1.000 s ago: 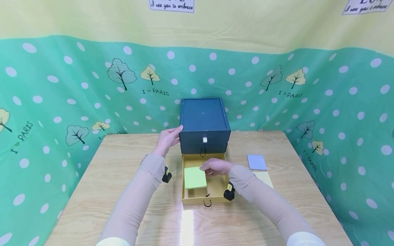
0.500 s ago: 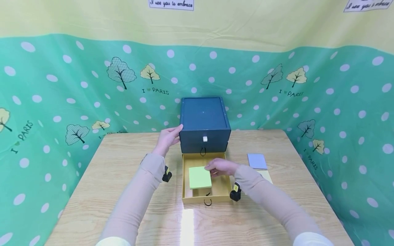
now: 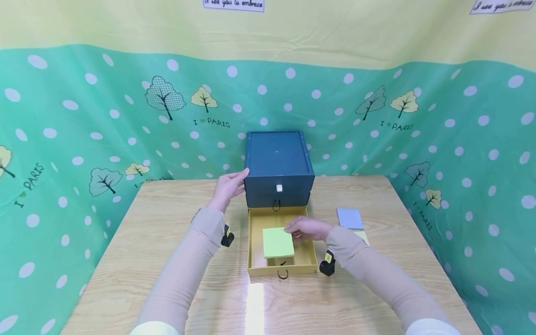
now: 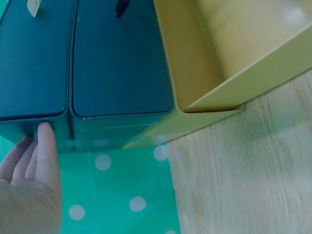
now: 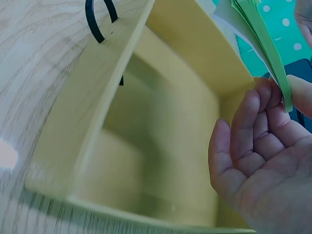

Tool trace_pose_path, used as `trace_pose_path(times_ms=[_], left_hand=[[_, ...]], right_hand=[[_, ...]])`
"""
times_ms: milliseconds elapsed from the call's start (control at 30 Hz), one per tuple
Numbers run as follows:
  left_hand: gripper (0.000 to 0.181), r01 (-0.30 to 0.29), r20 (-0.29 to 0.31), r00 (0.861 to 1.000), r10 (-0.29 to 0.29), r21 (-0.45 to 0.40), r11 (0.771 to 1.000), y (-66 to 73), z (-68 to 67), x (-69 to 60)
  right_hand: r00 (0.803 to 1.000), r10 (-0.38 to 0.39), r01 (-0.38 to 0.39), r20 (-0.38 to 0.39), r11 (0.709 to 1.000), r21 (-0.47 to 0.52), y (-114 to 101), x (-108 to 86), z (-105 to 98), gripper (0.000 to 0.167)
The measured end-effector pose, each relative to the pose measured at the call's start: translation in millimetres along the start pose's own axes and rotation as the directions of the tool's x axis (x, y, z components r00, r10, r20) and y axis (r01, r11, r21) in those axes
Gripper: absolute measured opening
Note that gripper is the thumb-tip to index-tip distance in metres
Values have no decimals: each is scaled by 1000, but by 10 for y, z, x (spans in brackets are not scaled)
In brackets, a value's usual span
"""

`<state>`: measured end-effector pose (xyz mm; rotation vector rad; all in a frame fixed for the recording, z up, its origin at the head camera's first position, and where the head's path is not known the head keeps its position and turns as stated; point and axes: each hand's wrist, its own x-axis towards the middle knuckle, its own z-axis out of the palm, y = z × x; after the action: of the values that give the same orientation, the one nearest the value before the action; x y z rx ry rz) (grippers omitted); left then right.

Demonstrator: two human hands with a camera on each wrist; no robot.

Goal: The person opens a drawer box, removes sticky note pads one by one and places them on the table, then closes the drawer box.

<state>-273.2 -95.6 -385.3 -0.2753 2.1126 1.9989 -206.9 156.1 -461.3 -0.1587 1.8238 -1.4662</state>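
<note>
My right hand pinches a pad of light green sticky notes by its right edge, between thumb and fingers. The pad hangs above a yellow drawer, which is pulled out at the bottom of a dark blue drawer box. In the right wrist view the green pad shows edge-on over the drawer's wall. With straight fingers my left hand rests against the box's left side; the left wrist view shows those fingertips on the dark blue side.
A blue-violet sticky note pad lies right of the drawer, beside a pale yellow pad partly hidden by my right sleeve. Closed drawers carry a white tab and a black loop. A patterned curtain hangs behind the table.
My right hand has moved to the right with the green sticky note pad, across the open drawer. The left hand stays against the box.
</note>
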Motion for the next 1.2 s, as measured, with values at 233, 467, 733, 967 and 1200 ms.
trace_pose_path(times_ms=[233,467,733,967,1200], left_hand=[[57,-3,7,1000,3,-15,1000,-3,-7,2],[57,10,8,1000,-10,-17,1000,-14,-7,-11],[56,3,3,1000,-3,-18,1000,-34,-23,-2],[56,-9,8,1000,9,-4,1000,-18,-10,-24],[56,-6,13,1000,6,-1,1000,7,-6,-27]], right_hand=[[1000,-16,16,4,1000,19,60,-62,-103,25],[1000,-17,18,-17,999,28,128,-137,-187,17],[999,3,-2,-53,1000,22,180,-257,-343,6],[1000,10,-9,-9,1000,26,332,-356,-535,19],[997,-17,17,71,1000,-12,507,-534,-752,26]])
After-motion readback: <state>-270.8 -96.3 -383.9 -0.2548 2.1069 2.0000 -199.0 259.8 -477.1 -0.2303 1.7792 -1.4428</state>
